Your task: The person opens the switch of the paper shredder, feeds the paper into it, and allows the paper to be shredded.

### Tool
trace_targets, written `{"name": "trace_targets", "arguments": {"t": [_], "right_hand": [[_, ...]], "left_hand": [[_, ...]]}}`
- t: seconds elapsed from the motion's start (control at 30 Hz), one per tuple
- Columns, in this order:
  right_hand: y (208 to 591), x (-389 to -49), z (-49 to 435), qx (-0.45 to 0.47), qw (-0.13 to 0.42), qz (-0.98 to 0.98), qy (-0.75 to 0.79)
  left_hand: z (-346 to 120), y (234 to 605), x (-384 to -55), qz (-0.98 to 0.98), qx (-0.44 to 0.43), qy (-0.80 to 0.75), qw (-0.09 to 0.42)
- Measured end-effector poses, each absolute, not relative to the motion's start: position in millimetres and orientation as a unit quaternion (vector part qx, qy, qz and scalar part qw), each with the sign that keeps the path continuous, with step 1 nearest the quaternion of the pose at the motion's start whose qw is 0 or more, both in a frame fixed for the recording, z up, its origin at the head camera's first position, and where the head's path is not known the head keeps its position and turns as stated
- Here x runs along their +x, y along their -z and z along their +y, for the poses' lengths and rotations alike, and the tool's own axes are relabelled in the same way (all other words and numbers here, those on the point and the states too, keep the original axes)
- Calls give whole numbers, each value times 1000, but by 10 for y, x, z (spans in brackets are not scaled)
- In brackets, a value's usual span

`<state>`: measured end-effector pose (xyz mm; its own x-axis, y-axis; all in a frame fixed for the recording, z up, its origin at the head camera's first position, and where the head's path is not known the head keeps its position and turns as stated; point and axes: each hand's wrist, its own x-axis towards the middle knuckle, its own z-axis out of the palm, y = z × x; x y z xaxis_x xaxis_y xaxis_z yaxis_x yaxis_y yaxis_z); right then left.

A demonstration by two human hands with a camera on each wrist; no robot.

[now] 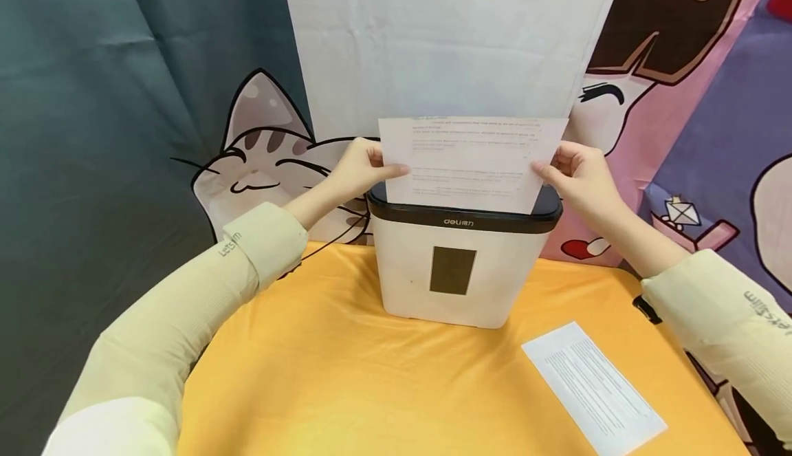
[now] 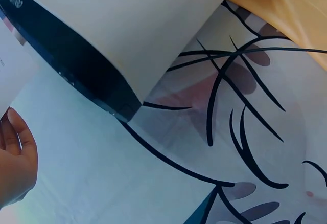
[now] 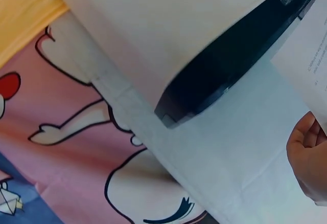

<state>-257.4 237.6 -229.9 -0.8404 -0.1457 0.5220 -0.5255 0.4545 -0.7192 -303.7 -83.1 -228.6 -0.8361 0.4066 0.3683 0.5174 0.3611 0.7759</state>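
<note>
A printed sheet of paper (image 1: 460, 160) stands upright over the top of a white paper shredder (image 1: 402, 270) with a black lid (image 1: 507, 222). My left hand (image 1: 361, 167) pinches the sheet's left edge between thumb and fingers. At the opposite edge my right hand (image 1: 578, 170) pinches it the same way. The sheet's lower edge reaches the lid; whether it sits inside the slot cannot be told. In the left wrist view the left hand (image 2: 18, 157) shows at the far left. The right wrist view has the right hand (image 3: 309, 157) at its right edge, holding the paper (image 3: 306, 60).
A second printed sheet (image 1: 594, 387) lies on the yellow tablecloth (image 1: 322, 373), right of the shredder. A dark cable (image 1: 331, 241) runs left behind the shredder. Cartoon-printed cloth (image 1: 266, 153) hangs close behind the table. A small black object (image 1: 646, 309) sits near the right edge.
</note>
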Motion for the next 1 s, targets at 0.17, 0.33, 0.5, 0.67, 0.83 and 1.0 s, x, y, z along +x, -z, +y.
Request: {"name": "trace_targets", "arguments": {"t": [0.17, 0.33, 0.5, 0.67, 0.83, 1.0], "right_hand": [[2242, -2649, 2364, 185, 221, -841, -458], [2240, -2730, 2370, 169, 242, -849, -437], [2271, -2840, 2349, 173, 253, -847, -435], [2312, -2936, 2344, 166, 255, -853, -425], [2348, -3011, 2354, 159, 253, -862, -410], [2368, -3015, 2347, 148, 257, -867, -400]], "left_hand": [[-782, 2194, -3104, -824, -273, 491, 69], [-740, 2150, -3183, -840, -268, 464, 84], [-717, 2175, -3272, -844, -242, 470, 88], [-681, 2269, -3379, -843, -226, 481, 89], [-661, 2357, -3428, -841, -224, 484, 89], [-647, 2399, -3443, -842, -234, 478, 88]]}}
